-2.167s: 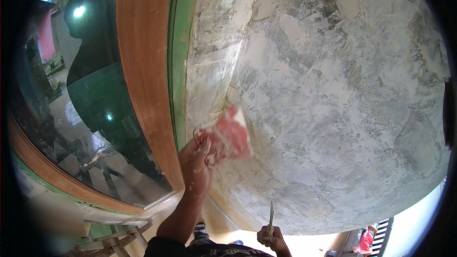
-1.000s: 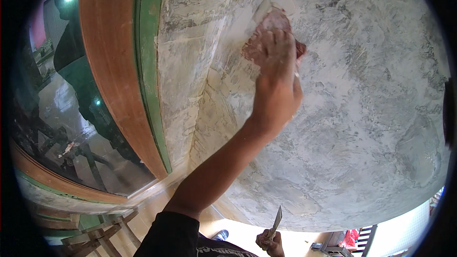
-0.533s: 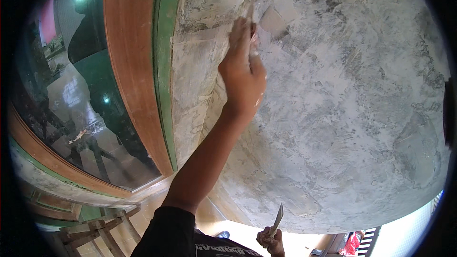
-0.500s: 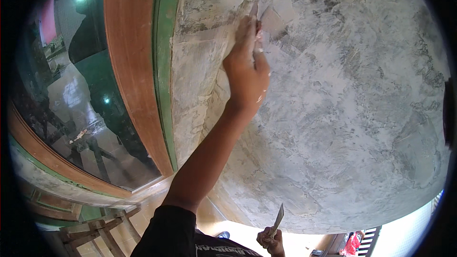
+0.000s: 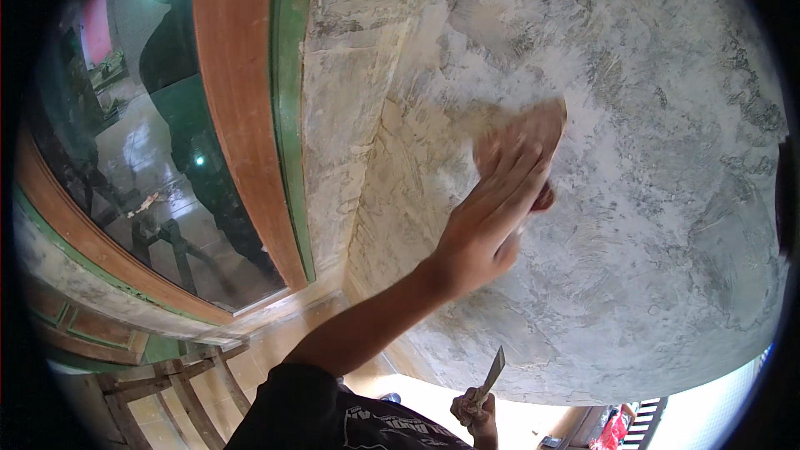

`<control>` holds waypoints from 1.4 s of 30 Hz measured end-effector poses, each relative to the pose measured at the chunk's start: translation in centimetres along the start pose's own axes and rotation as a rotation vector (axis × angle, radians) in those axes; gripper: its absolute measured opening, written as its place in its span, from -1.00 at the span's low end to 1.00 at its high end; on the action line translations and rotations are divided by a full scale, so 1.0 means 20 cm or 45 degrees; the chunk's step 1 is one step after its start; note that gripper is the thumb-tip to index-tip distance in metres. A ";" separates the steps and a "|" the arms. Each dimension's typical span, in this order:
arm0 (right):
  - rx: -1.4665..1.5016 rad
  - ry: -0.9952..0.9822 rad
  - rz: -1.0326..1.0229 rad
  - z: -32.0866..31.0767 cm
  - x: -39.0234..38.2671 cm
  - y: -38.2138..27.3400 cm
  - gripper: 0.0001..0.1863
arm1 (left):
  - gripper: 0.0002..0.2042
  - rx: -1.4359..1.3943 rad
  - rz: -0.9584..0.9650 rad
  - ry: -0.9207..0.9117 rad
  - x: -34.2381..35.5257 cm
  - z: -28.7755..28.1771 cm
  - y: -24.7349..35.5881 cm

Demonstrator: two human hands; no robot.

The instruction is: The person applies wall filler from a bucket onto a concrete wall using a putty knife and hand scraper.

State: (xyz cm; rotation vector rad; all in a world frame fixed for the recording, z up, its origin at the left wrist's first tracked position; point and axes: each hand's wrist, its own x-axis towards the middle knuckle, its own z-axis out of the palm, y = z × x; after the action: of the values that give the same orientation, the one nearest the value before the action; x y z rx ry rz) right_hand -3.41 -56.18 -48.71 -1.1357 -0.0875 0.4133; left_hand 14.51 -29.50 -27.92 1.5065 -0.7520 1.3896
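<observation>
Spreader [image 5: 546,121] up on the wall, a flat reddish-brown piece, blurred along its upper edge, and here's the left hand [image 5: 492,221] right on it! Fingers nearly straight, laid close together over the spreader, thumb tucked low; the hand has hold of it, and a darker red bit pokes out just beside the fingers. Behind that, the bare forearm [image 5: 375,317] slants down to a black sleeve [image 5: 296,400]. Down below, well apart, it's the right hand [image 5: 475,412], curled tight around the handle of a putty knife [image 5: 497,369], blade pointing up and leaning slightly right. All round the spreader, the wall [image 5: 650,217], mottled grey and whitish, patchy and streaked. Over to the left, a green strip [image 5: 287,108], then a brown wooden frame [image 5: 237,108] edging dark, reflective glass [image 5: 179,158]. Lower left, wooden bars [image 5: 190,400] above a tiled floor [image 5: 279,358]; lower right, something red [image 5: 615,429] beside dark slats [image 5: 650,421].
</observation>
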 end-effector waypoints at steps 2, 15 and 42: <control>-0.006 -0.019 -0.007 0.00 0.01 -0.02 -0.75 | -0.39 0.004 0.078 0.171 -0.04 -0.06 0.01; 0.015 0.049 -0.017 -0.05 -0.12 -0.07 -0.67 | -0.55 0.174 -0.189 0.370 0.36 0.11 -0.28; 0.017 -0.076 0.025 -0.14 -0.14 -0.09 -0.68 | -0.49 0.159 0.023 0.129 0.15 0.23 0.04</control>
State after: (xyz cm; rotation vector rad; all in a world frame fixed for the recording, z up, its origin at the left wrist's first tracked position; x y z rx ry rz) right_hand -4.75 -60.35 -47.89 -1.1118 -0.1252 0.4648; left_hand 16.17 -33.63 -24.56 1.5152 -0.6271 1.5386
